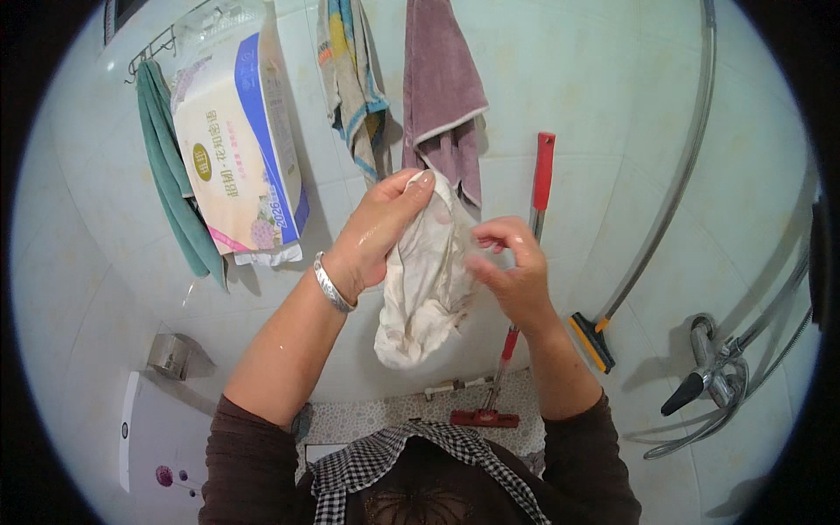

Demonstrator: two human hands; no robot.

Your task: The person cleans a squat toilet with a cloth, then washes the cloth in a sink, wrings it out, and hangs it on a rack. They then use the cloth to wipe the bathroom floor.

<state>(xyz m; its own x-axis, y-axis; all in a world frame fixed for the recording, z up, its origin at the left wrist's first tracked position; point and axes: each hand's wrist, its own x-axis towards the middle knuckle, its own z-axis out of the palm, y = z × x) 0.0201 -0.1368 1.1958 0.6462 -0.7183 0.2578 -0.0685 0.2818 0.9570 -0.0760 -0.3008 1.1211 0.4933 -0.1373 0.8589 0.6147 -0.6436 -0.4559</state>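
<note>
My left hand [387,230] grips the top edge of a crumpled white cloth [426,282], its thumb lying over the fabric. The cloth looks wet, and it hangs down in folds with a bunched lower end and greyish marks along its right side. Just right of it, my right hand [515,269] is slightly blurred, with curled fingers and thumb apart and nothing seen between them. Its thumb tip is close to the cloth's edge; whether it touches cannot be told. Both hands are wet.
On the tiled wall hang a green towel [167,170], a tissue pack [230,151], a patterned towel [357,92] and a purple towel [443,85]. A red-handled mop [543,174], a floor brush [594,341] and a shower tap [712,367] are at right. A toilet cistern [167,446] stands lower left.
</note>
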